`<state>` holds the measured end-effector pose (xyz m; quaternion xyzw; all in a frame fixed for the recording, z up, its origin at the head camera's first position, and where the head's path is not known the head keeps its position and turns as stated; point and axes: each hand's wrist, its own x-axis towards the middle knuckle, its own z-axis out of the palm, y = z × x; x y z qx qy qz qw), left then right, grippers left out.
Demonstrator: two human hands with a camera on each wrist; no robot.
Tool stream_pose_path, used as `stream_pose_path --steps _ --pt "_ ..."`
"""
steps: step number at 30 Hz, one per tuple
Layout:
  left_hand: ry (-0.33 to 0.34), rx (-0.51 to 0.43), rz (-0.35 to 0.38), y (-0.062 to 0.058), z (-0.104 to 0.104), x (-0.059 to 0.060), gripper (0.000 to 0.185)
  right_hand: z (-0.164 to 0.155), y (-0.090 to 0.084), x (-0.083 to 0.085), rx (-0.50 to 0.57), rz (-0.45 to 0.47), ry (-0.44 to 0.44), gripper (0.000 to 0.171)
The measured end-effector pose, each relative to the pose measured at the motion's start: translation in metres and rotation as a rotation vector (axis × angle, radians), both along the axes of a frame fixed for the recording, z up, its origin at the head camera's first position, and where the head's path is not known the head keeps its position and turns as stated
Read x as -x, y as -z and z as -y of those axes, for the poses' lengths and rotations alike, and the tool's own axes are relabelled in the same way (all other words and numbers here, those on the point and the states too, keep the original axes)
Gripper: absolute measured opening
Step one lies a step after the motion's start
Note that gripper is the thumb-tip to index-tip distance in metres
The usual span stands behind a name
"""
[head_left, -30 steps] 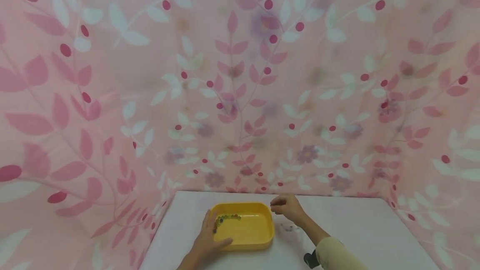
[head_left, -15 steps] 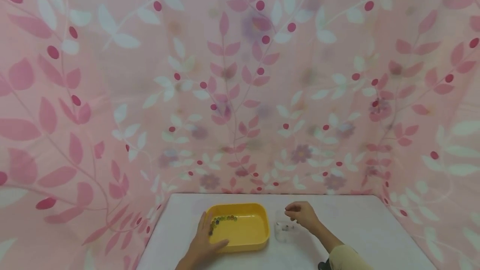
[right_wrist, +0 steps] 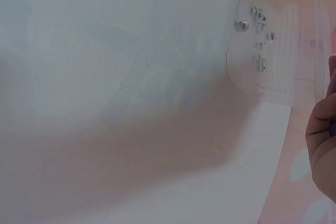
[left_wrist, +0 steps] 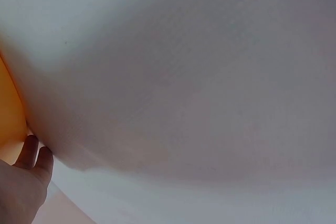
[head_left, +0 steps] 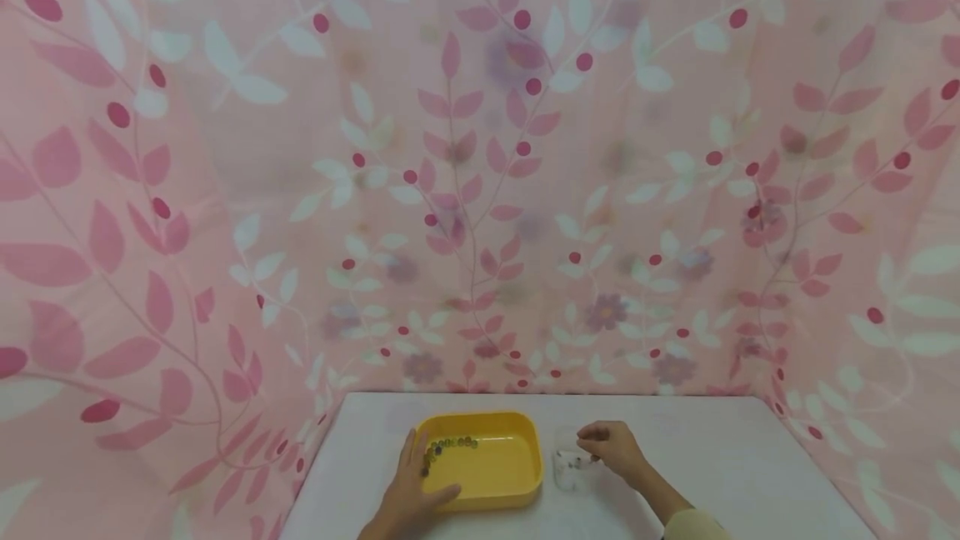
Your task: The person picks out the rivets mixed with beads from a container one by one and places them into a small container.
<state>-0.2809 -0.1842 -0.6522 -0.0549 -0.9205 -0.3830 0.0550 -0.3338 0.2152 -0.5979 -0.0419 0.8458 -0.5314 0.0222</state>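
Observation:
A yellow rectangular tray (head_left: 510, 500) stands on the white tabletop, with small round glass-like beads (head_left: 453, 443) lined along its far left inner edge. My left hand (head_left: 408, 490) rests at its left end, fingers spread along the side wall and thumb over the front rim. In the left wrist view two fingertips (left_wrist: 43, 161) lie against the tray's outer wall. To the right stands a small clear plastic box (right_wrist: 291, 45) with several shiny little pieces inside. My right hand (head_left: 617, 448) is over its right side, fingers bent with tips together; I cannot tell whether they hold anything.
The white table (head_left: 720, 465) ends at a pink leaf-patterned cloth (head_left: 480, 215) that rises behind it and on both sides. The clear box sits close to the tray's right wall.
My right hand has moved right from the tray's right rim, then down to the clear box, which its arm partly covered before. The left hand stays at the tray. The head view shifted slightly.

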Motion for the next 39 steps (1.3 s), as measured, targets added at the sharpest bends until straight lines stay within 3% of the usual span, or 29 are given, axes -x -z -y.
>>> stream_pose_path --steps 15,22,29,34,39 --pt "-0.002 0.026 0.028 -0.001 -0.002 0.008 0.116 -0.001 -0.004 0.002 -0.034 0.026 0.028 0.027" --pt "0.042 -0.004 -0.009 -0.015 0.000 0.008 0.113 -0.001 -0.009 0.008 -0.094 -0.068 -0.053 0.024" --pt "0.062 0.010 -0.010 -0.018 0.006 0.009 0.111 0.002 -0.008 0.006 -0.128 -0.117 -0.072 0.016" --pt "0.061 0.018 0.000 -0.018 0.006 0.010 0.113 0.002 -0.010 0.003 -0.151 -0.156 -0.049 0.016" --pt "0.041 0.084 -0.063 -0.023 0.008 0.019 0.105 -0.006 -0.020 0.000 -0.173 -0.229 -0.016 0.017"
